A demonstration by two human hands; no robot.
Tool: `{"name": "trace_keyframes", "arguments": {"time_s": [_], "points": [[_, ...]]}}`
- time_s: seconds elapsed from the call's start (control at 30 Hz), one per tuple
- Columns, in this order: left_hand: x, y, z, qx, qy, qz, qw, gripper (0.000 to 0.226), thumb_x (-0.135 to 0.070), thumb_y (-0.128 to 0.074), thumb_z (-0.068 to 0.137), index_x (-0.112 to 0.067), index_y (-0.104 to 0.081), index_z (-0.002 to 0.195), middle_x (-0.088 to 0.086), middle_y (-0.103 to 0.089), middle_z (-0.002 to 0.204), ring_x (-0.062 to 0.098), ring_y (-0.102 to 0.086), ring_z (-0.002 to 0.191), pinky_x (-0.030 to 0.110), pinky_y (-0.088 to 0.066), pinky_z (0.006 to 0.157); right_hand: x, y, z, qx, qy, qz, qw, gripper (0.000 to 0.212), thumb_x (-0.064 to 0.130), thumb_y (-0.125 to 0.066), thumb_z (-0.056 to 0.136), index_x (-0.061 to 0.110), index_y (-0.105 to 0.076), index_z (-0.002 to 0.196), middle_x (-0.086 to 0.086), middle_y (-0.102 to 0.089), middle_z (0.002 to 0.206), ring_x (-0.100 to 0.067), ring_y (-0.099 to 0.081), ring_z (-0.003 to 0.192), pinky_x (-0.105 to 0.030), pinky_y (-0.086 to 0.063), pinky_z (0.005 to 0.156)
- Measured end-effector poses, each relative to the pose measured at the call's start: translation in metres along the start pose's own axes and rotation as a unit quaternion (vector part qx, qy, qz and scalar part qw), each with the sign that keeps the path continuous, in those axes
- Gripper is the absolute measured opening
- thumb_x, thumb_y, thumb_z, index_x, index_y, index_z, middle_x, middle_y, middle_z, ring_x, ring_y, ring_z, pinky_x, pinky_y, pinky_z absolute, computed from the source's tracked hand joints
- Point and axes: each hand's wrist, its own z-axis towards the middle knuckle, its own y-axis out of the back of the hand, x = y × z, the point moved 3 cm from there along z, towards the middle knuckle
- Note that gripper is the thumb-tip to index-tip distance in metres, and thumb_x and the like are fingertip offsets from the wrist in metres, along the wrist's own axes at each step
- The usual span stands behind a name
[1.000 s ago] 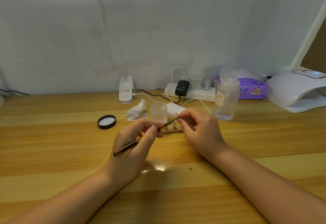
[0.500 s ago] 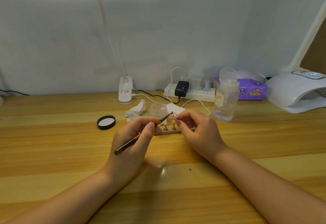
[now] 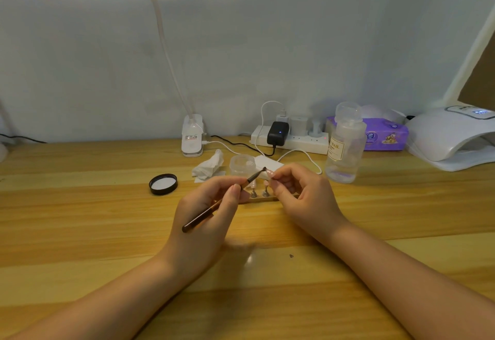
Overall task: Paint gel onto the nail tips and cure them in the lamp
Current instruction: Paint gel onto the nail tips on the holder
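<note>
My left hand (image 3: 206,221) grips a dark brown gel brush (image 3: 222,201), its bristle end raised to the upper right. My right hand (image 3: 302,195) pinches a small pink nail tip (image 3: 270,173) between thumb and finger, and the brush tip touches it. Below them, two more pink nail tips (image 3: 259,187) stand on metal pegs on a small wooden holder (image 3: 263,198). An open clear gel jar (image 3: 242,165) sits just behind, its black lid (image 3: 163,184) off to the left. The white curing lamp (image 3: 452,138) stands at the far right.
A crumpled tissue (image 3: 210,165), a white pad (image 3: 267,164), a clear pump bottle (image 3: 345,146), a power strip (image 3: 292,138) with cables, a purple wipes pack (image 3: 383,136) and the desk lamp's base (image 3: 192,136) line the back of the wooden table (image 3: 80,232).
Both hands have risen slightly off the table and the brush tip has lifted up to the nail tip my right hand holds.
</note>
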Motion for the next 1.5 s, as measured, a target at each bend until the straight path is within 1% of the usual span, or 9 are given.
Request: {"name": "trace_keyframes", "arguments": {"time_s": [0.1,0.3,0.47,0.57,0.83,1.0,1.23,1.37,1.5], "points": [[0.0004,0.0003,0.0003,-0.008,-0.004,0.001,1.0,0.02,-0.018,-0.054,0.095,-0.016,-0.068,0.109,-0.009,-0.073,0.094,0.004,-0.068,0.093,0.013,-0.051,0.075,-0.0002,-0.0001,-0.0003,0.001,0.0,0.001,1.0,0.012,0.007,-0.066,0.087,0.014,-0.067,0.097,0.005,-0.067,0.081,-0.003,-0.063,0.076,-0.011,-0.049,0.066],[-0.0006,-0.0012,-0.0014,0.012,0.0,0.004,1.0,0.021,-0.023,-0.057,0.092,-0.019,-0.069,0.109,-0.007,-0.074,0.095,0.009,-0.069,0.095,0.021,-0.053,0.076,0.0017,0.0011,0.0,-0.01,0.02,-0.02,1.0,0.013,0.005,-0.067,0.086,0.012,-0.069,0.096,0.001,-0.069,0.082,-0.005,-0.063,0.077,-0.013,-0.051,0.066],[-0.0066,0.0003,-0.0033,0.017,-0.05,0.036,0.998,0.026,-0.031,-0.05,0.091,-0.019,-0.07,0.103,-0.006,-0.073,0.089,0.015,-0.068,0.088,0.025,-0.051,0.073,0.002,0.0022,0.0,-0.014,0.022,-0.024,0.999,0.014,0.003,-0.067,0.086,0.013,-0.068,0.096,0.002,-0.068,0.081,-0.006,-0.062,0.077,-0.011,-0.05,0.066],[-0.0062,0.0001,-0.0024,0.007,-0.044,0.034,0.998,0.027,-0.033,-0.05,0.092,-0.02,-0.068,0.109,-0.007,-0.072,0.094,0.015,-0.068,0.093,0.032,-0.055,0.076,0.0021,0.0024,0.0,-0.02,0.022,-0.03,0.999,0.012,0.005,-0.067,0.086,0.011,-0.069,0.096,0.001,-0.068,0.082,-0.006,-0.062,0.077,-0.012,-0.05,0.065],[-0.0056,-0.0023,-0.0017,0.024,-0.065,0.064,0.996,0.025,-0.03,-0.054,0.091,-0.025,-0.069,0.111,-0.009,-0.073,0.096,0.014,-0.067,0.093,0.02,-0.048,0.076,0.0023,0.0026,-0.0003,-0.025,0.025,-0.034,0.999,0.011,0.004,-0.068,0.085,0.009,-0.07,0.094,-0.001,-0.068,0.08,-0.007,-0.061,0.075,-0.015,-0.051,0.064],[-0.0062,-0.0003,-0.0032,0.018,-0.072,0.069,0.995,0.026,-0.03,-0.049,0.09,-0.019,-0.07,0.101,-0.01,-0.071,0.088,0.013,-0.067,0.087,0.022,-0.046,0.073,0.0028,0.0025,0.0001,-0.025,0.029,-0.043,0.998,0.012,0.003,-0.067,0.085,0.008,-0.07,0.095,-0.001,-0.067,0.08,-0.007,-0.06,0.075,-0.016,-0.051,0.064],[-0.0048,-0.0011,-0.0015,0.019,-0.046,0.075,0.996,0.032,-0.036,-0.051,0.092,-0.019,-0.068,0.113,-0.009,-0.072,0.098,0.017,-0.067,0.097,0.019,-0.047,0.078,0.0034,0.0024,0.0005,-0.025,0.03,-0.052,0.998,0.01,0.004,-0.068,0.085,0.008,-0.07,0.094,-0.002,-0.067,0.08,-0.009,-0.06,0.073,-0.018,-0.051,0.064],[-0.0065,-0.0009,-0.0025,0.024,-0.057,0.076,0.995,0.028,-0.033,-0.051,0.09,-0.02,-0.072,0.103,-0.01,-0.073,0.091,0.013,-0.066,0.092,0.016,-0.043,0.076,0.0033,0.0025,0.0002,-0.025,0.028,-0.048,0.998,0.012,0.002,-0.067,0.085,0.01,-0.069,0.094,-0.001,-0.067,0.081,-0.008,-0.06,0.075,-0.018,-0.051,0.064],[-0.007,0.0012,-0.0023,0.003,-0.058,0.072,0.996,0.026,-0.033,-0.048,0.091,-0.023,-0.07,0.101,-0.011,-0.072,0.089,0.014,-0.065,0.091,0.021,-0.044,0.076,0.0033,0.0029,0.0003,-0.025,0.024,-0.045,0.998,0.012,0.003,-0.067,0.086,0.011,-0.069,0.094,0.001,-0.066,0.08,-0.008,-0.06,0.075,-0.016,-0.051,0.064]]}}
